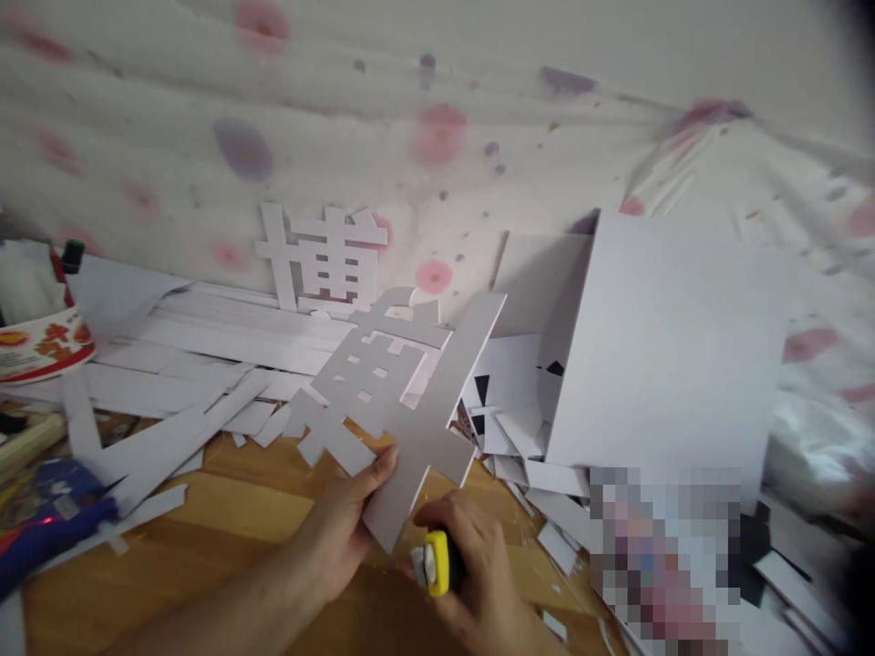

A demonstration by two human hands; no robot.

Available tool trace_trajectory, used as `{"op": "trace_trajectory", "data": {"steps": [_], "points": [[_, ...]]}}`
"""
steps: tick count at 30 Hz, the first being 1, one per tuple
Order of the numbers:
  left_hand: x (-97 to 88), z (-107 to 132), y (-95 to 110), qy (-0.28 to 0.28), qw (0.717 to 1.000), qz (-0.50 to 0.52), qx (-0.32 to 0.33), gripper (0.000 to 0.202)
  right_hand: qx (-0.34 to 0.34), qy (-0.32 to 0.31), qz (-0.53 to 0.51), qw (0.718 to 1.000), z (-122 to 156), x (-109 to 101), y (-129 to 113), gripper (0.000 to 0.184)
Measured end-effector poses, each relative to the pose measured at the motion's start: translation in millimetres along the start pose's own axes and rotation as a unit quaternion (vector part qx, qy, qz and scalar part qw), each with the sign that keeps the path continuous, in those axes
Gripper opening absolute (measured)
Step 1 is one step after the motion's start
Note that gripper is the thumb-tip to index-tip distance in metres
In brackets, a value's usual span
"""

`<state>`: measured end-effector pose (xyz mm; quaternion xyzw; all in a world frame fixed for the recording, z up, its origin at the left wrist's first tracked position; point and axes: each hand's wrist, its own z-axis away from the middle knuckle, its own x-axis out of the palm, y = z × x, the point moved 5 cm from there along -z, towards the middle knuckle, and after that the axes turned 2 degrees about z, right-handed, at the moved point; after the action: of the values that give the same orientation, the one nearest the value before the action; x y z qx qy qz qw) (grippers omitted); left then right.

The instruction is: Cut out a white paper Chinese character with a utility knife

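Note:
My left hand grips a white foam-board cut-out character by its lower end, thumb on the face. The piece is tilted above the wooden table, with small openings cut through it. Close beside its lower edge, my right hand is wrapped around a yellow and black utility knife; its blade cannot be made out. A similar white cut-out character stands upright against the patterned sheet at the back.
White board strips and scraps cover the wooden table at left. A printed tub and a blue tool lie far left. Large white boards lean at right among offcuts. A patterned sheet hangs behind.

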<state>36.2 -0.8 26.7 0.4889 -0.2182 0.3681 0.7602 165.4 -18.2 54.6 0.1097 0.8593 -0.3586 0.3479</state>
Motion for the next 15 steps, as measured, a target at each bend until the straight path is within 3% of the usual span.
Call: {"op": "trace_trajectory", "data": {"steps": [6, 9, 12, 15], "points": [[-3.9, -4.7, -13.4, 0.007, 1.000, -0.015, 0.003, 0.027, 0.128, 0.016, -0.093, 0.987, 4.2, 15.8, 13.9, 0.017], [-0.1, -3.9, -19.0, -0.022, 1.000, -0.003, -0.011, 0.021, 0.177, 0.026, -0.146, 0.973, 2.8, 14.8, 24.6, 0.014], [2.1, -1.7, -26.3, -0.039, 0.998, 0.001, -0.044, 0.014, 0.180, 0.021, -0.165, 0.969, -2.8, 5.9, 30.3, 0.008], [-1.9, 0.8, -26.7, 0.007, 0.998, 0.021, -0.052, 0.014, 0.169, 0.014, -0.163, 0.972, -7.6, -5.0, 33.0, 0.007]]}}
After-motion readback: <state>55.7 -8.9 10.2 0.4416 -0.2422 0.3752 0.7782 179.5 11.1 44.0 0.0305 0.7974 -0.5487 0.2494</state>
